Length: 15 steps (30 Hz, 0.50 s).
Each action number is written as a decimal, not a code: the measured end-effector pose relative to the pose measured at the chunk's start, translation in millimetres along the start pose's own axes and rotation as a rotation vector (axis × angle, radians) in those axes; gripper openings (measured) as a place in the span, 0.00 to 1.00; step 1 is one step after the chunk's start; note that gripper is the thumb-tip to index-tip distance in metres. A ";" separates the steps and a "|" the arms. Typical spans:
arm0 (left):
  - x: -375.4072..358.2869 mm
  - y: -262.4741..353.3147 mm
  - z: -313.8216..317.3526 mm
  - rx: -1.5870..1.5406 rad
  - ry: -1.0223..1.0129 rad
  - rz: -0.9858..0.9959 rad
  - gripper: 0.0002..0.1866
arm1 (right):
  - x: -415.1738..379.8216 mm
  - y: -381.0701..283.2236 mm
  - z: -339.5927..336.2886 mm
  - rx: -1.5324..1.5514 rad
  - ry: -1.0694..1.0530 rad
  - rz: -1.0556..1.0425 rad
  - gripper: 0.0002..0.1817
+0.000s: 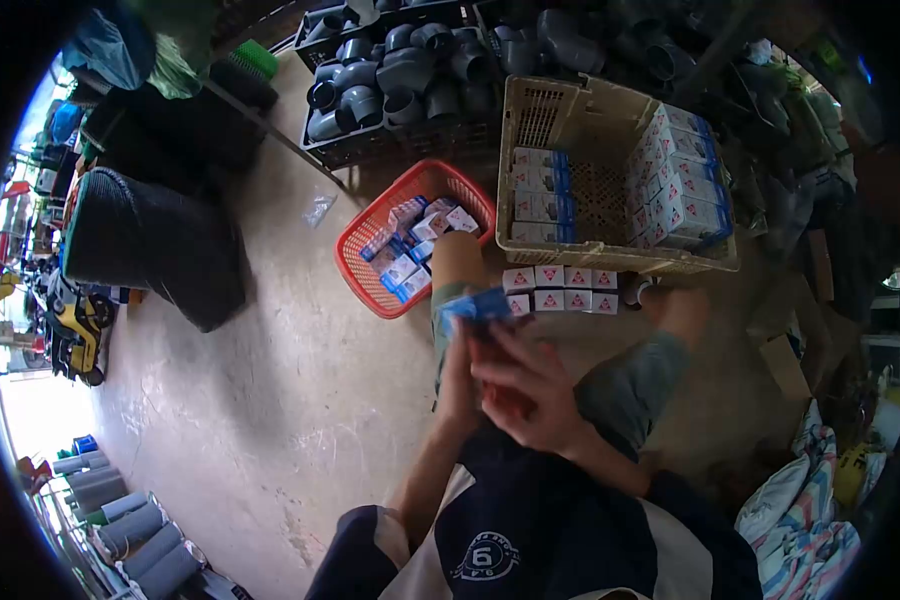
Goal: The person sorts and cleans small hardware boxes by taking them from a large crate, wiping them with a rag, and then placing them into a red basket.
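Above the scuffed concrete floor, the left hand is pinching a blue packet with partly curled fingers. The right hand is blurring beside it, fingers half bent and spread near a red thing; whether it is gripping anything is impossible to tell. Both hands are seemingly handling the packet in the air, and moving it from this hold is probably calling for a firm fingertip grip. Beyond one knee, a red basket is holding blue-and-white boxes. White boxes are standing in two rows beside a tan crate, itself holding more cartons. Grey pipe elbows are filling black crates behind, while dark mesh rolls are standing leftward.
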State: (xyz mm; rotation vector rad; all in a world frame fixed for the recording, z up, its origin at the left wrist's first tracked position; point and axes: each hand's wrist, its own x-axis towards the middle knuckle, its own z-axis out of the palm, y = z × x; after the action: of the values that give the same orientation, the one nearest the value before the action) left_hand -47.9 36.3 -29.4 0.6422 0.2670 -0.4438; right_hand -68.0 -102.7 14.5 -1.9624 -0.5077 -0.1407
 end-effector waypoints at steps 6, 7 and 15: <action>-22.1 1.1 16.9 0.219 0.170 0.017 0.35 | 24.1 9.2 -12.4 0.084 -0.017 -0.029 0.25; -28.6 -1.7 15.8 0.315 0.198 -0.001 0.35 | 33.0 15.5 -11.8 0.144 0.029 0.052 0.25; -25.0 -27.8 -24.1 0.321 0.153 0.148 0.34 | -0.7 -4.4 2.1 0.083 0.065 -0.120 0.25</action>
State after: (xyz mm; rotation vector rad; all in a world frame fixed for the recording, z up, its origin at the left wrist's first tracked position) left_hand -85.4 39.5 -53.1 1.0062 0.2937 -0.2966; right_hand -70.7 -99.4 17.1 -1.8408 -0.5797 -0.2542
